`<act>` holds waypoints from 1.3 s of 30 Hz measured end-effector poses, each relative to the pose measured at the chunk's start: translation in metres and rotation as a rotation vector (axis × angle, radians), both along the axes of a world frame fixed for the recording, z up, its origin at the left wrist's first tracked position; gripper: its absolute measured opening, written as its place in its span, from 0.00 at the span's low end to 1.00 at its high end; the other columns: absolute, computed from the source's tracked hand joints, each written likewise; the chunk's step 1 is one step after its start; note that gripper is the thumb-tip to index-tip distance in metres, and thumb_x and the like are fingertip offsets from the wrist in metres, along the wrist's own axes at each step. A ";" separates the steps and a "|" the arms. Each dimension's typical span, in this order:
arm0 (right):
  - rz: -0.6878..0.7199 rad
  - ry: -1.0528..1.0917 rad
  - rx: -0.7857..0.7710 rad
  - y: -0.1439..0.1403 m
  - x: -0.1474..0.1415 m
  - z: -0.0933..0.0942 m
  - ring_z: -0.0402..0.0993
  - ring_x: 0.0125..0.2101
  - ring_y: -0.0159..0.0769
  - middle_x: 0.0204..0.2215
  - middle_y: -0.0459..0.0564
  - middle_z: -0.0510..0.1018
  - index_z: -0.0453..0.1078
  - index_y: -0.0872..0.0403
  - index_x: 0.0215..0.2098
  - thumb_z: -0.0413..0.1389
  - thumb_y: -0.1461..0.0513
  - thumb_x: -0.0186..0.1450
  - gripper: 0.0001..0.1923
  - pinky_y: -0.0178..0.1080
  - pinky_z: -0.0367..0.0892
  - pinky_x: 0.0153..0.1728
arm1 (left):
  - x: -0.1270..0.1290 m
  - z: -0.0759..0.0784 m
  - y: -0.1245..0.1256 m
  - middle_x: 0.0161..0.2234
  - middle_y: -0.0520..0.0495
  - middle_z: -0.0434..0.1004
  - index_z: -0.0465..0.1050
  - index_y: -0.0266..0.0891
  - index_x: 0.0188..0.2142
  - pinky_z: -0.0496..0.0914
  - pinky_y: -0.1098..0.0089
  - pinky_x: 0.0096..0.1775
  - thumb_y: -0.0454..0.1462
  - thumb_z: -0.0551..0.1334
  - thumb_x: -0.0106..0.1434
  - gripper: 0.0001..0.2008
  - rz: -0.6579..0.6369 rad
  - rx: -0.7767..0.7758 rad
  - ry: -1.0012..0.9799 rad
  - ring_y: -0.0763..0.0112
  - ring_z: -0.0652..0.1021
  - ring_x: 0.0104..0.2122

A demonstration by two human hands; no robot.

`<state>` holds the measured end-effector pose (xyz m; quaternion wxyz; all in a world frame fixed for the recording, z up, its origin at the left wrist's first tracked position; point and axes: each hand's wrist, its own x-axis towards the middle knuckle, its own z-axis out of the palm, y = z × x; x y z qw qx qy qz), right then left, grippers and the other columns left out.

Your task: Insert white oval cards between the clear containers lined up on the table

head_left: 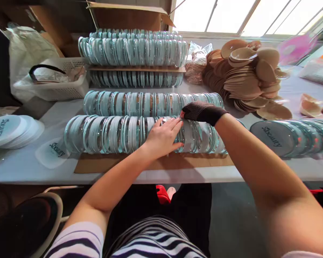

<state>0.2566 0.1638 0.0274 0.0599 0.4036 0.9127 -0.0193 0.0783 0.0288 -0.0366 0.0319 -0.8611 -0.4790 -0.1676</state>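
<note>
A long row of round clear cases with pale blue rims stands on edge along a cardboard strip at the table's front. My left hand lies flat on top of this row near its middle, fingers spread toward the right. My right hand, in a black mesh glove, rests on the same row just to the right, fingers curled over the cases' tops. A second row of cases stands right behind the first.
More case rows are stacked on cardboard at the back. A pile of beige cups lies at right. Printed round lids sit at left, more lids at right. A white basket stands back left.
</note>
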 end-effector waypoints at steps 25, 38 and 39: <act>-0.110 0.131 0.271 -0.165 0.035 -0.126 0.76 0.32 0.41 0.32 0.55 0.82 0.79 0.52 0.38 0.50 0.59 0.68 0.15 0.39 0.57 0.31 | 0.000 -0.004 0.000 0.69 0.43 0.57 0.55 0.40 0.68 0.47 0.51 0.67 0.47 0.60 0.64 0.35 0.042 -0.054 0.007 0.57 0.61 0.67; -0.311 0.125 0.361 -0.074 0.072 -0.020 0.76 0.37 0.42 0.41 0.58 0.82 0.78 0.55 0.43 0.47 0.57 0.69 0.19 0.38 0.60 0.34 | 0.039 0.011 0.008 0.70 0.39 0.53 0.54 0.36 0.68 0.50 0.46 0.67 0.48 0.57 0.68 0.34 -0.052 -0.024 0.014 0.56 0.56 0.69; -0.285 0.050 0.277 -0.054 0.069 -0.010 0.76 0.36 0.41 0.39 0.58 0.82 0.79 0.56 0.40 0.49 0.58 0.68 0.18 0.38 0.60 0.33 | 0.045 0.009 0.011 0.70 0.39 0.53 0.54 0.35 0.68 0.50 0.46 0.67 0.49 0.57 0.68 0.35 -0.059 -0.021 0.025 0.55 0.56 0.69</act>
